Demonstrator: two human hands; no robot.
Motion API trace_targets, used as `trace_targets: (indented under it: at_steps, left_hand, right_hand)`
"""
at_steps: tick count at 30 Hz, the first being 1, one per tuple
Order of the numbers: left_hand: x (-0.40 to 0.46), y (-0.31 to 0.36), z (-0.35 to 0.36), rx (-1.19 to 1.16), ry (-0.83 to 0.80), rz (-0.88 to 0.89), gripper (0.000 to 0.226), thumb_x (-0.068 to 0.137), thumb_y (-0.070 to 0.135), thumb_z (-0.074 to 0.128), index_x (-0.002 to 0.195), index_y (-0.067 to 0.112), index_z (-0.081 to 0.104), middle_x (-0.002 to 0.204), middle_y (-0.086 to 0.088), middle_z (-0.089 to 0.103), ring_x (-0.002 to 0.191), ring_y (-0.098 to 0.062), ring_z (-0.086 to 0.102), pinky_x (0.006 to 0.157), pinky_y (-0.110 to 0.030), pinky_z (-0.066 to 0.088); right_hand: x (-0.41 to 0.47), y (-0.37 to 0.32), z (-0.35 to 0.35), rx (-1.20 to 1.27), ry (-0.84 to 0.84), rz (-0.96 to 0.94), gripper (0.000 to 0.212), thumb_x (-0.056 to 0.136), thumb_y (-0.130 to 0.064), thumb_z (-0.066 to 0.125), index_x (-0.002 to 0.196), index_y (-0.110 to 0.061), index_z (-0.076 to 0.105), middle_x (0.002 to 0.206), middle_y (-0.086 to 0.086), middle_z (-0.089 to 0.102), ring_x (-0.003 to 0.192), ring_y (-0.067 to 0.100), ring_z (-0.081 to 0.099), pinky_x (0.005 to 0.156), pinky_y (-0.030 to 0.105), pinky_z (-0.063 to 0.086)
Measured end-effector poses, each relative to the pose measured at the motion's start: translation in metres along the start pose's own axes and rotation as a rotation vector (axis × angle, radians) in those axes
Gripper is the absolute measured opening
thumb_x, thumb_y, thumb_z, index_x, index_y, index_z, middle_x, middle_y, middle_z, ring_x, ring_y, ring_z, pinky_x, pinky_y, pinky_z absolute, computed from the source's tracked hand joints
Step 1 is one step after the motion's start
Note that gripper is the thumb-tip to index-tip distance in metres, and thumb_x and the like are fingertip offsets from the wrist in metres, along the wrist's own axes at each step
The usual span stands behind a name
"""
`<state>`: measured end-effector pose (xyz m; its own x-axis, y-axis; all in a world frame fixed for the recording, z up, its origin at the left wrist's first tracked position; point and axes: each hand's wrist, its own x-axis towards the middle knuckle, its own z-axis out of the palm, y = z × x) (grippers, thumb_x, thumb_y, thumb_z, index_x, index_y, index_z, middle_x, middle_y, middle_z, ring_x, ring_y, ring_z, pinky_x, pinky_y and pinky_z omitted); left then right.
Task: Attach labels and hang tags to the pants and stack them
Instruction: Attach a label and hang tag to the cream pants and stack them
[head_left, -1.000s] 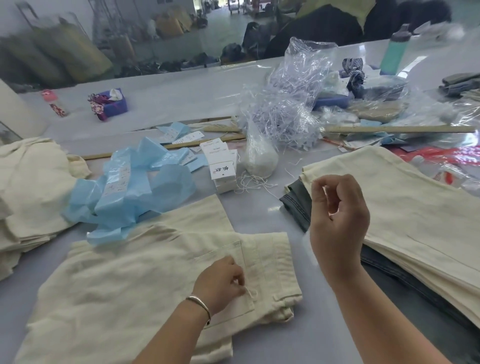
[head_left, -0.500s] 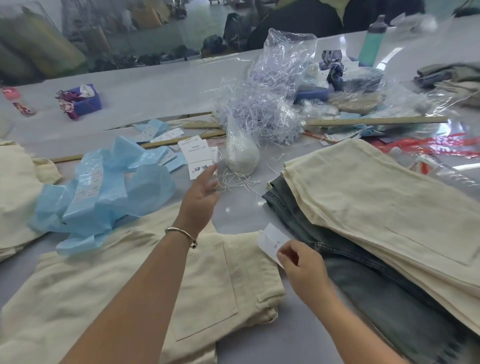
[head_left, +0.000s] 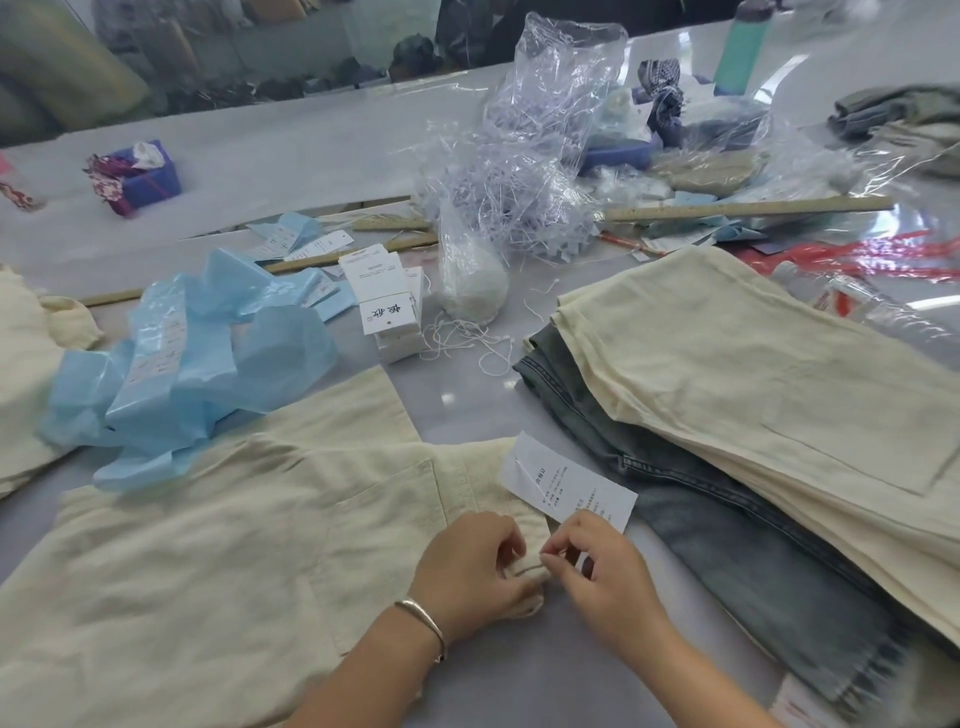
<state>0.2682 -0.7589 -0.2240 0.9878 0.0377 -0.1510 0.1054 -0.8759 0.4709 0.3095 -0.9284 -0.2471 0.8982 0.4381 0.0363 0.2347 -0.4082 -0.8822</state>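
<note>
Cream pants (head_left: 218, 545) lie folded in front of me, waistband to the right. My left hand (head_left: 472, 571) grips the waistband's belt loop at the pants' near right corner. My right hand (head_left: 602, 577) pinches a thin string just beside it, and a white printed hang tag (head_left: 566, 483) stands up from its fingers. A stack of hang tags (head_left: 387, 306) sits mid-table beside loose white strings (head_left: 467, 338). To the right lies a stack of pants (head_left: 779, 395), cream ones over grey denim.
Crumpled blue label backing (head_left: 182, 364) lies left of the tag stack. A clear bag of plastic fasteners (head_left: 524, 171), wooden rulers (head_left: 748, 208), a teal bottle (head_left: 740, 47) and a blue tissue box (head_left: 140, 174) stand further back. More cream cloth (head_left: 26, 374) lies at the far left.
My left hand came back from the tag stack to the waistband. My right hand brought the hang tag down to the belt loop, where both hands now meet.
</note>
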Motion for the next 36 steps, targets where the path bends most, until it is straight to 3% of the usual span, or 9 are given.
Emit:
trace_targets:
  at_steps: [5, 8, 11, 14, 17, 22, 29, 33, 36]
  left_hand:
    - [0.004, 0.006, -0.001, -0.160, -0.056, -0.125, 0.028, 0.075, 0.039, 0.070, 0.062, 0.027, 0.049, 0.065, 0.013, 0.052, 0.067, -0.006, 0.048, 0.064, -0.025, 0.042]
    - [0.006, 0.006, -0.009, -0.518, -0.099, -0.252, 0.029, 0.082, 0.016, 0.073, 0.062, 0.024, 0.054, 0.061, 0.011, 0.052, 0.060, -0.005, 0.045, 0.060, -0.018, 0.037]
    - [0.008, 0.002, -0.017, -0.830, -0.121, -0.365, 0.030, 0.089, 0.003, 0.065, 0.062, 0.014, 0.056, 0.050, 0.008, 0.049, 0.046, -0.001, 0.040, 0.048, -0.010, 0.033]
    - [0.005, 0.001, -0.022, -0.934, -0.166, -0.388, 0.031, 0.094, 0.003, 0.057, 0.064, 0.011, 0.059, 0.052, 0.004, 0.052, 0.046, -0.001, 0.042, 0.047, -0.010, 0.033]
    - [0.001, 0.001, -0.021, -0.979, -0.140, -0.428, 0.027, 0.091, 0.005, 0.061, 0.066, 0.010, 0.066, 0.059, -0.004, 0.057, 0.051, -0.007, 0.048, 0.049, -0.015, 0.035]
    - [0.001, 0.000, -0.024, -1.155, -0.128, -0.577, 0.008, 0.085, 0.003, 0.069, 0.077, 0.005, 0.071, 0.060, -0.006, 0.062, 0.046, -0.008, 0.052, 0.041, -0.016, 0.035]
    - [0.008, -0.001, -0.021, -1.253, -0.121, -0.725, 0.036, 0.086, 0.008, 0.067, 0.050, 0.013, 0.068, 0.055, -0.003, 0.058, 0.039, -0.005, 0.040, 0.039, -0.014, 0.029]
    - [0.011, 0.001, -0.018, -1.331, 0.042, -0.738, 0.023, 0.087, 0.005, 0.064, 0.065, 0.010, 0.061, 0.057, -0.003, 0.056, 0.039, -0.006, 0.043, 0.037, -0.015, 0.033]
    - [0.015, 0.001, -0.020, -1.231, 0.136, -0.644, 0.022, 0.095, 0.012, 0.059, 0.073, 0.015, 0.059, 0.078, -0.004, 0.072, 0.047, -0.004, 0.054, 0.042, -0.016, 0.030]
  right_hand:
    - [-0.008, 0.005, 0.009, -0.043, 0.013, -0.023, 0.012, 0.077, -0.008, 0.076, 0.072, -0.016, 0.069, 0.080, -0.013, 0.053, 0.063, 0.006, 0.051, 0.057, 0.013, 0.036]
    - [-0.008, 0.001, 0.011, -0.179, 0.125, -0.137, 0.012, 0.076, -0.011, 0.076, 0.071, -0.018, 0.067, 0.076, -0.015, 0.051, 0.062, 0.001, 0.048, 0.053, 0.012, 0.036]
    - [-0.006, -0.005, 0.016, -0.322, 0.231, -0.248, 0.009, 0.073, -0.015, 0.073, 0.068, -0.017, 0.067, 0.072, -0.009, 0.052, 0.060, 0.004, 0.048, 0.046, 0.022, 0.041]
    - [-0.001, -0.010, 0.027, -0.343, 0.341, -0.229, 0.011, 0.074, -0.018, 0.067, 0.063, -0.015, 0.065, 0.069, -0.005, 0.051, 0.059, 0.010, 0.050, 0.044, 0.026, 0.040]
    - [0.004, -0.013, 0.039, -0.200, 0.424, -0.149, 0.008, 0.073, -0.014, 0.068, 0.065, -0.014, 0.068, 0.071, -0.004, 0.048, 0.062, 0.015, 0.051, 0.052, 0.024, 0.039]
    - [0.003, -0.012, 0.047, -0.076, 0.420, -0.120, 0.006, 0.073, -0.009, 0.073, 0.071, -0.015, 0.073, 0.075, -0.001, 0.046, 0.068, 0.019, 0.052, 0.061, 0.025, 0.041]
    - [0.008, -0.015, 0.045, -0.119, 0.372, -0.172, 0.008, 0.072, -0.012, 0.069, 0.069, -0.015, 0.076, 0.073, -0.004, 0.046, 0.068, 0.015, 0.050, 0.060, 0.024, 0.040]
    - [0.013, -0.017, 0.029, -0.055, 0.405, -0.196, 0.012, 0.075, -0.015, 0.069, 0.084, -0.013, 0.077, 0.087, 0.000, 0.055, 0.078, 0.015, 0.056, 0.073, 0.016, 0.043]
    - [0.037, -0.014, 0.002, -0.255, 0.315, -0.124, 0.040, 0.078, -0.013, 0.068, 0.118, -0.007, 0.066, 0.116, 0.009, 0.059, 0.106, 0.030, 0.056, 0.095, 0.019, 0.036]
